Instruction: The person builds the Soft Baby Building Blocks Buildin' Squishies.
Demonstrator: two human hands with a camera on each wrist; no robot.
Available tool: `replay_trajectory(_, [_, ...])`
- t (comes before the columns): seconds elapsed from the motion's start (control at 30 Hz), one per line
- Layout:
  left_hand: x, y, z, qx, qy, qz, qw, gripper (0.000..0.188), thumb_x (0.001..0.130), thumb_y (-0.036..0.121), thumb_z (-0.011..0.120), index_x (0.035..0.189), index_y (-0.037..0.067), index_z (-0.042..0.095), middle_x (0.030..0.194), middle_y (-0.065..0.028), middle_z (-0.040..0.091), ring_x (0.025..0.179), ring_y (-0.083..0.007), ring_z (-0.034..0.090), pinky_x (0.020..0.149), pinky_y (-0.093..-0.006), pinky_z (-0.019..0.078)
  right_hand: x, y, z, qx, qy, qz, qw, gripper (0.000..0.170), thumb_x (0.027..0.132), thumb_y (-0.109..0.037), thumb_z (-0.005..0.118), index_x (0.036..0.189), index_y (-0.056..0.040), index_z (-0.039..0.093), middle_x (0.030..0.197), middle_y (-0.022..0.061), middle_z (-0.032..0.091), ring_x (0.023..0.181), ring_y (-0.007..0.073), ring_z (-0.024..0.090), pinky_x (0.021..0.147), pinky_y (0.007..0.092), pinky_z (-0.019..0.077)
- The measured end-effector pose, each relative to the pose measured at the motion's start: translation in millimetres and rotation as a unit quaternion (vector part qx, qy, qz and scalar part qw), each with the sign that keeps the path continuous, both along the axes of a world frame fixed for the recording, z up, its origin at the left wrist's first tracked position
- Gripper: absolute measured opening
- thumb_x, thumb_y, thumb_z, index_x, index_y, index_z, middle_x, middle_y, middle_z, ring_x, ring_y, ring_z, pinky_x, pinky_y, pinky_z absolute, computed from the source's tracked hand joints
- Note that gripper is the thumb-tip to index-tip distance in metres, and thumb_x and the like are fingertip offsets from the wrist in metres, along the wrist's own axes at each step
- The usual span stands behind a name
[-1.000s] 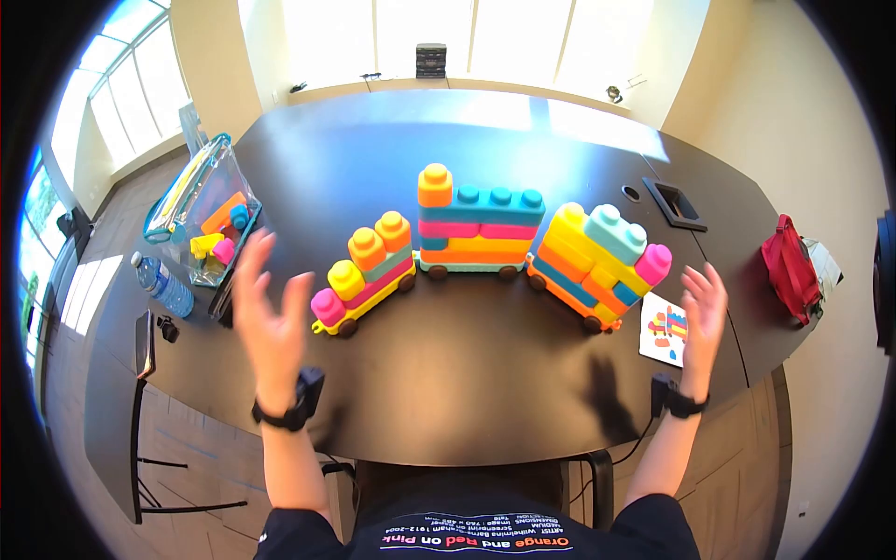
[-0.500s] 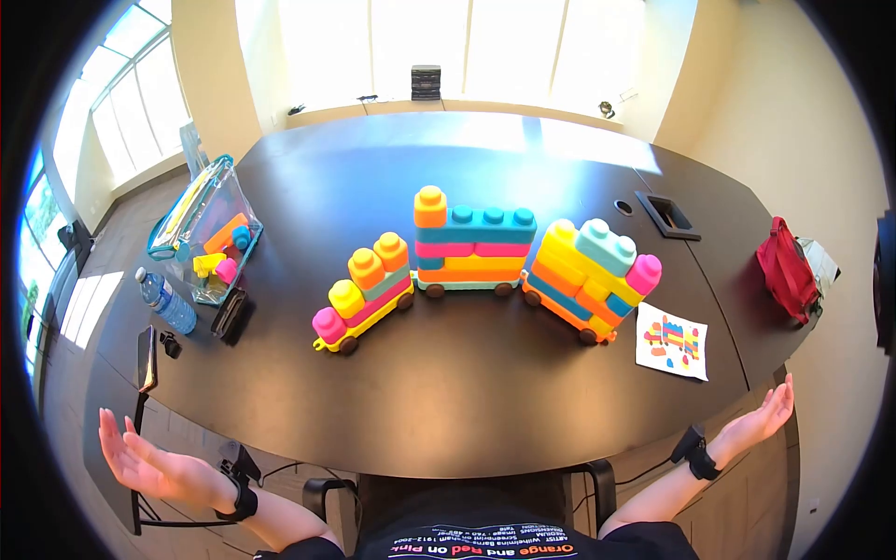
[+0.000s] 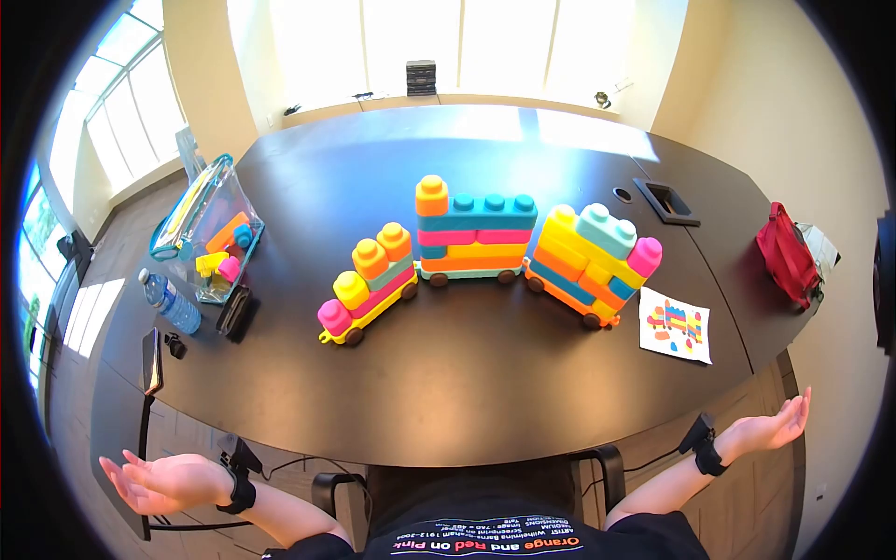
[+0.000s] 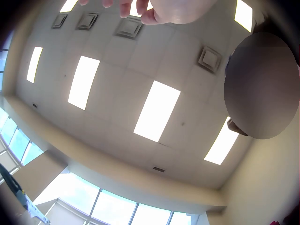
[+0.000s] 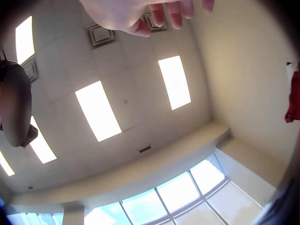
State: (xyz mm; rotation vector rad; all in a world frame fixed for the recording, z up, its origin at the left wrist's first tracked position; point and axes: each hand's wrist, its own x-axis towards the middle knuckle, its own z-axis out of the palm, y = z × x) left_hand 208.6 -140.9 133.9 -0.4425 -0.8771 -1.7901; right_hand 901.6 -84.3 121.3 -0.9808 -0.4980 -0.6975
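Note:
Palm up and holding nothing, my left hand [image 3: 168,483] is out past the near left edge of the table. My right hand [image 3: 767,425] mirrors it past the near right edge, its fingers relaxed. Each wrist view shows its own hand, left [image 4: 180,8] and right [image 5: 119,13], against the ceiling. Mid-table stands a toy block train in a curved row. Its left wagon [image 3: 381,299] has a yellow base with pink, yellow and orange blocks. The tall middle wagon [image 3: 476,250] carries teal, pink and orange blocks. The right wagon [image 3: 574,271] has an orange base under mixed blocks.
A printed picture card [image 3: 677,347] lies right of the train. On the left are a clear zip bag [image 3: 191,224] with several blocks, a water bottle [image 3: 171,303], a dark case [image 3: 235,313] and a phone [image 3: 153,361]. A red bag [image 3: 782,257] sits at the right edge.
Both hands have swung down and outward from over the table to beyond its near edge, one to each side. The train has stayed in place.

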Motion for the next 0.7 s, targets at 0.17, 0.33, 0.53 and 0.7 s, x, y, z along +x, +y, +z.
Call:
replay_trajectory(0.17, [-6.0,0.3,0.9,0.05,0.047,0.006,0.998,0.024,0.102,0.012,0.061,0.119,-0.004,0.055,0.138,-0.0309,0.062,0.132,-0.0356,0.06,0.109,-0.0489,0.0499,-3.4,3.5,-1.3,0.029,-0.001,-0.023,0.999,0.026,0.105,-0.014,0.058,0.123,0.0056,0.061,0.134,0.0157,0.07,0.126,0.0235,0.063,0.107,0.0339,0.0452])
replay_trajectory(0.33, [-7.8,1.3,-1.3,0.045,0.058,0.011,0.997,0.022,0.101,0.01,0.061,0.119,-0.003,0.056,0.138,-0.0315,0.062,0.134,-0.0365,0.06,0.109,-0.0496,0.0505,-6.8,7.6,0.5,0.071,-0.015,-0.049,0.996,0.02,0.103,-0.008,0.059,0.116,0.0073,0.06,0.132,0.0189,0.07,0.121,0.0263,0.066,0.106,0.0352,0.0492])
replay_trajectory(0.53, [-10.4,4.1,-5.3,0.023,0.073,0.01,0.997,0.021,0.101,0.007,0.061,0.12,-0.002,0.055,0.138,-0.031,0.062,0.134,-0.0369,0.06,0.108,-0.0495,0.0509,7.8,10.3,-5.2,0.133,-0.102,-0.048,0.985,0.021,0.097,-0.001,0.062,0.113,0.0139,0.059,0.126,0.0296,0.067,0.123,0.0354,0.065,0.111,0.0403,0.0479])
replay_trajectory(0.7, [-8.5,4.9,-5.7,0.008,0.068,0.006,0.998,0.022,0.102,0.007,0.06,0.121,-0.002,0.055,0.139,-0.0304,0.061,0.133,-0.0367,0.06,0.108,-0.049,0.0511,7.7,13.6,-7.6,0.153,-0.138,-0.017,0.978,0.016,0.096,0.005,0.062,0.108,0.0146,0.056,0.126,0.0328,0.065,0.123,0.039,0.065,0.113,0.0432,0.0481])
